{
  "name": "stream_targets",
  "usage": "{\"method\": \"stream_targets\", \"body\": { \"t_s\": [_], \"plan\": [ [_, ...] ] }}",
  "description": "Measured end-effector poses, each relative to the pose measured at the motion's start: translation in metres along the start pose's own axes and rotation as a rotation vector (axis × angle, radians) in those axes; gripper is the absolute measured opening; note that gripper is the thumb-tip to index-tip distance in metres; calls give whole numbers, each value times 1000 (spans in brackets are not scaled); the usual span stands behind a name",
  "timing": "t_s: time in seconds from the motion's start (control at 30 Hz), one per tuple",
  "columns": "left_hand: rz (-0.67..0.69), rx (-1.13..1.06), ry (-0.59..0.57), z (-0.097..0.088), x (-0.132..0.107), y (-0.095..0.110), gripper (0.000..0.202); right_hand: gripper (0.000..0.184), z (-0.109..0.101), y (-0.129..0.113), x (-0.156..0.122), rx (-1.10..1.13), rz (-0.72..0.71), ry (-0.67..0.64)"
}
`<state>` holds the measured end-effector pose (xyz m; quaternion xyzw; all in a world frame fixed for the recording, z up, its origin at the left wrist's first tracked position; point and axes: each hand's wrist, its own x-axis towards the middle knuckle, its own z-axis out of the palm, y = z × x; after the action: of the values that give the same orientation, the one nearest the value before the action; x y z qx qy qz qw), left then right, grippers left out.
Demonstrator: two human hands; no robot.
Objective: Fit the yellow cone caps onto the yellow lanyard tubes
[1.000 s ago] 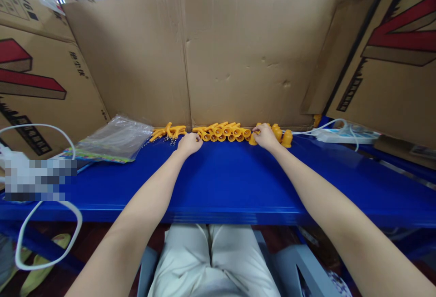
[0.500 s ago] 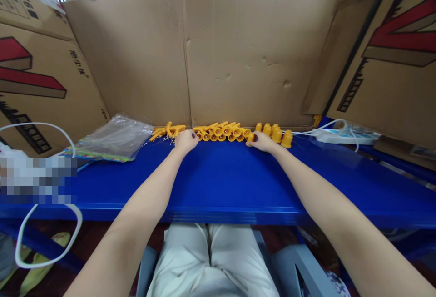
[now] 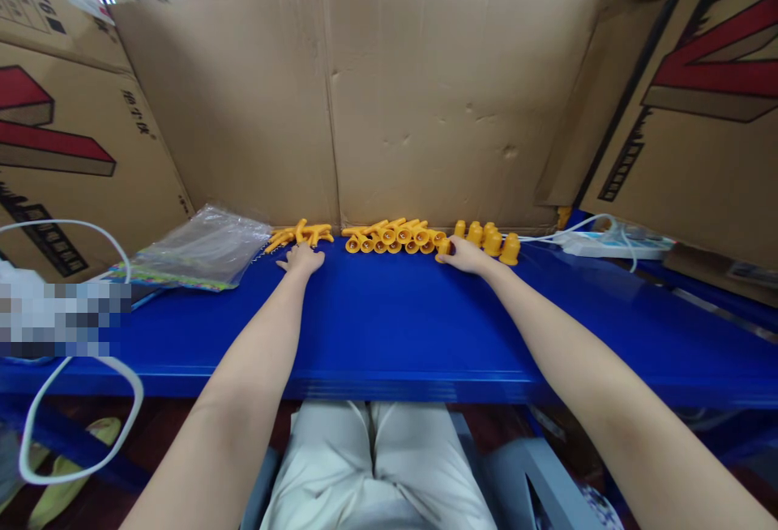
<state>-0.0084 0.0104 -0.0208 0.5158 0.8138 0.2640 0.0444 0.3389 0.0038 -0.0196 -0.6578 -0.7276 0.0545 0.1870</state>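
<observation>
My left hand (image 3: 302,258) reaches palm down with fingers apart, right at a loose pile of yellow branched handles (image 3: 316,232) that have thin metal spirals. Whether its fingertips touch them I cannot tell. Farther right, my right hand (image 3: 467,254) has its fingers closed on a yellow bell-shaped cup (image 3: 444,250) low over the blue surface. Beside that hand several more yellow cups (image 3: 509,250) stand upright. Between my hands lies a stacked row of yellow cups with handles (image 3: 395,237), their round mouths facing me.
A tall cardboard panel (image 3: 438,108) rises behind the blue shelf (image 3: 413,327). Clear plastic bags (image 3: 200,246) lie on the left, near a white cable (image 3: 137,400). On the right is a white power strip (image 3: 620,245). Large printed boxes (image 3: 711,165) flank both sides.
My left hand has moved left, from the end of the stacked row to the pile of handles, and its fingers have spread. My right hand stays about where it was with the cup.
</observation>
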Motion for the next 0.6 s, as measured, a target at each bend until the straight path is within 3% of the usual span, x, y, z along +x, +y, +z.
{"method": "stream_targets", "body": {
  "t_s": [0.17, 0.33, 0.6],
  "plan": [
    [-36, -187, 157, -8, -2, 4, 40, 28, -1, -1, -1, -13, 1, 5],
    [17, -330, 294, -19, -8, 12, 31, 27, -1, -2, -1, -24, 9, -1],
    [311, -388, 429, -31, -21, 32, 22, 25, 0, -1, 0, -35, -11, 22]
  ]
}}
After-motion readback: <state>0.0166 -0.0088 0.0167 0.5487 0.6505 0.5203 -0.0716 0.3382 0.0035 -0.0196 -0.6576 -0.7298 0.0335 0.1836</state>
